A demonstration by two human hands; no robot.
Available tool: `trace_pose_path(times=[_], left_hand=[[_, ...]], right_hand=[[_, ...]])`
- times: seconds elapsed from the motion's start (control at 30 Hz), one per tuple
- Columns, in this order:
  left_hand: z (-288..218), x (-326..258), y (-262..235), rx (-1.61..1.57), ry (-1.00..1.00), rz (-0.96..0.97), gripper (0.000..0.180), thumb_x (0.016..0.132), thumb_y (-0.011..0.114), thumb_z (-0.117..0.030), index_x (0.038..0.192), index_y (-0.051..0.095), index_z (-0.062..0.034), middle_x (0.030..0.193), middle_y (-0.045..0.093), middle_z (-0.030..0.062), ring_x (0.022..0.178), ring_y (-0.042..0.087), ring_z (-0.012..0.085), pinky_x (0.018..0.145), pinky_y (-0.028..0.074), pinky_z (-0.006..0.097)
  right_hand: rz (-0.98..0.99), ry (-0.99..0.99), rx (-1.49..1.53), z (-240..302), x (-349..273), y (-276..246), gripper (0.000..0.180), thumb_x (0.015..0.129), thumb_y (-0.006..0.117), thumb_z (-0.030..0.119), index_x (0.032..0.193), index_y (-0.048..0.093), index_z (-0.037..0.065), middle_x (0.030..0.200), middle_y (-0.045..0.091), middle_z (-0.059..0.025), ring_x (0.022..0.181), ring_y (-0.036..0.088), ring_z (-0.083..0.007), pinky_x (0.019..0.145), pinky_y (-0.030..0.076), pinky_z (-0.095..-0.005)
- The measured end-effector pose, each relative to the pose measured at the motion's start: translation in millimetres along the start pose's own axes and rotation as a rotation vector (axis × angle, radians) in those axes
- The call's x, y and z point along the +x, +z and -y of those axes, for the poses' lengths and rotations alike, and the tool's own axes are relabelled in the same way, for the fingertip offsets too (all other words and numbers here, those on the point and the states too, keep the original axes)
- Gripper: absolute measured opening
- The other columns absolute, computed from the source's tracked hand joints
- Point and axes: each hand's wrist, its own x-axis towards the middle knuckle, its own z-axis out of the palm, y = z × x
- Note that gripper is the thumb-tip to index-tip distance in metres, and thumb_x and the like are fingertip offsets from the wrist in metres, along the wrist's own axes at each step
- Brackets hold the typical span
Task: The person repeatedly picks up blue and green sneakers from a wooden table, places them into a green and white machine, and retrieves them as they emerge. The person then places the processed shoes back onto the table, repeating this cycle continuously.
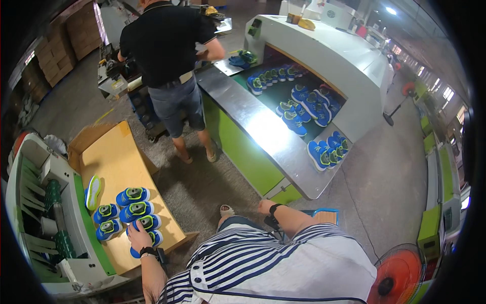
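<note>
My left hand [137,236] is closed at the edge of a blue sneaker [150,222] with lime trim, on the wooden table [114,159] at my left. Its fingers overlap the shoe's side; another blue sneaker [155,237] is partly hidden behind the hand. Several more blue sneakers stand close by, among them one [136,209] just beyond and one [108,230] to the left. A single sneaker [92,192] lies on its side with its pale sole showing. My right hand [264,206] hangs near my knee, away from the shoes; its fingers are too hidden to read.
Ahead, a metal-topped counter [253,134] with green panels borders a conveyor carrying blue sneakers [311,106] at a white machine [324,48]. A person [167,50] stands at its far end. A green-edged machine [50,218] adjoins my table; a red fan [395,278] stands behind right.
</note>
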Motion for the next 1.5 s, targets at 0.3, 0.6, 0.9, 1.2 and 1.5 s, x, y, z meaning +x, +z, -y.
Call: trace_pose_path(times=[0.3, 0.6, 0.9, 1.2, 1.5], left_hand=[[-3.1, 0.8, 3.6, -0.028, 0.033, -0.004, 0.061, 0.106, 0.039, -0.052, 0.139, 0.055, -0.0035, 0.148, 0.052, 0.0187, 0.135, 0.048, 0.0398, 0.11, 0.041, 0.049], [-4.4, -1.3, 6.5, -0.029, 0.025, -0.025, 0.06, 0.106, 0.041, -0.052, 0.139, 0.056, -0.0045, 0.146, 0.054, 0.018, 0.134, 0.049, 0.0396, 0.109, 0.043, 0.049], [-9.2, 0.3, 0.0, -0.203, 0.013, -0.005, 0.064, 0.101, 0.047, -0.052, 0.14, 0.055, -0.0023, 0.143, 0.056, 0.0217, 0.134, 0.051, 0.037, 0.112, 0.04, 0.047], [-5.8, -7.9, -11.1, -0.073, -0.09, -0.038, 0.064, 0.099, 0.048, -0.057, 0.142, 0.055, -0.0102, 0.152, 0.049, 0.017, 0.138, 0.044, 0.0444, 0.106, 0.043, 0.056], [-8.1, -7.6, -13.2, -0.061, -0.098, -0.032, 0.063, 0.099, 0.05, -0.055, 0.142, 0.055, -0.0094, 0.15, 0.049, 0.0188, 0.137, 0.044, 0.0463, 0.104, 0.043, 0.058]], right_hand=[[-0.04, -0.073, -0.109, -24.2, 21.1, 15.7, 0.036, 0.083, 0.072, 0.036, 0.102, 0.076, 0.005, 0.098, 0.076, -0.0169, 0.095, 0.072, -0.0325, 0.086, 0.055, -0.0446], [0.024, -0.011, -0.005, -16.0, 6.3, 9.5, 0.033, 0.086, 0.067, 0.034, 0.095, 0.075, 0.004, 0.084, 0.074, -0.0148, 0.084, 0.072, -0.031, 0.079, 0.055, -0.0445], [0.103, -0.166, -0.144, -54.6, 31.6, 16.9, 0.041, 0.09, 0.066, 0.034, 0.119, 0.071, 0.005, 0.108, 0.074, -0.0168, 0.093, 0.071, -0.0319, 0.083, 0.056, -0.0391], [0.147, 0.032, 0.193, -13.8, 31.2, 4.8, 0.033, 0.087, 0.069, 0.021, 0.111, 0.07, -0.001, 0.083, 0.073, -0.0098, 0.068, 0.068, -0.0158, 0.062, 0.054, -0.0308], [0.015, -0.461, -0.167, 170.4, 120.3, -56.6, 0.03, 0.092, 0.067, 0.019, 0.117, 0.069, 0.002, 0.095, 0.074, -0.0172, 0.087, 0.072, -0.0281, 0.079, 0.056, -0.0359]])
